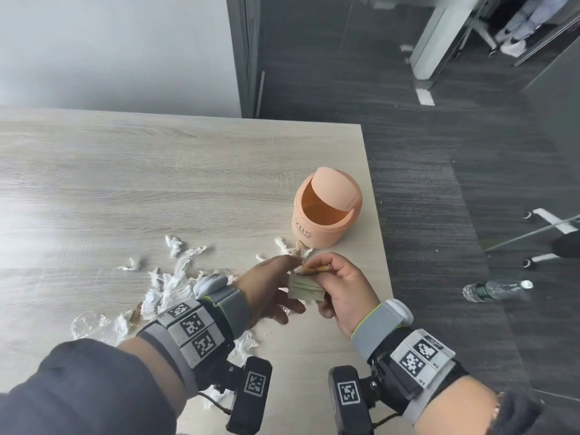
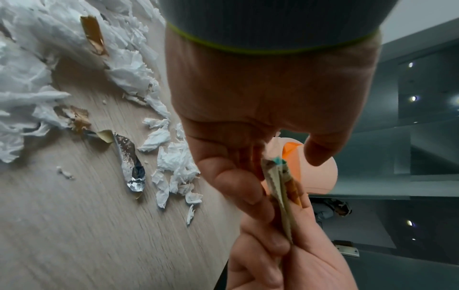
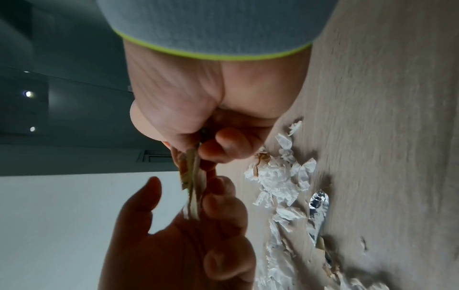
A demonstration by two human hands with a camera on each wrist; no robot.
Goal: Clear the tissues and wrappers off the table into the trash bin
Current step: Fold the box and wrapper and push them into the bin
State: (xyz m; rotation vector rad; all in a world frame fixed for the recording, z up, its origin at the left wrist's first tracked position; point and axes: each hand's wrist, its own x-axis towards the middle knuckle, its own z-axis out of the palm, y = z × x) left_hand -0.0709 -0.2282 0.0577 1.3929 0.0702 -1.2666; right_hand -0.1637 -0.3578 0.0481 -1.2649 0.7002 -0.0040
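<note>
Right hand pinches wrappers; left hand relaxed, touching them; one bin.

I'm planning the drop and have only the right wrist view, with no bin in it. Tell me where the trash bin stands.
Observer: The peach trash bin stands on the table near its right edge, just beyond the left hand and the right hand, which grips the wrappers.
Operator: Report its lid.
Observer: The swing lid is tilted, so the mouth is open towards the person.
Operator: Say what lies by the bin.
Observer: A few tissue scraps lie at its base, on its near left side.
</note>
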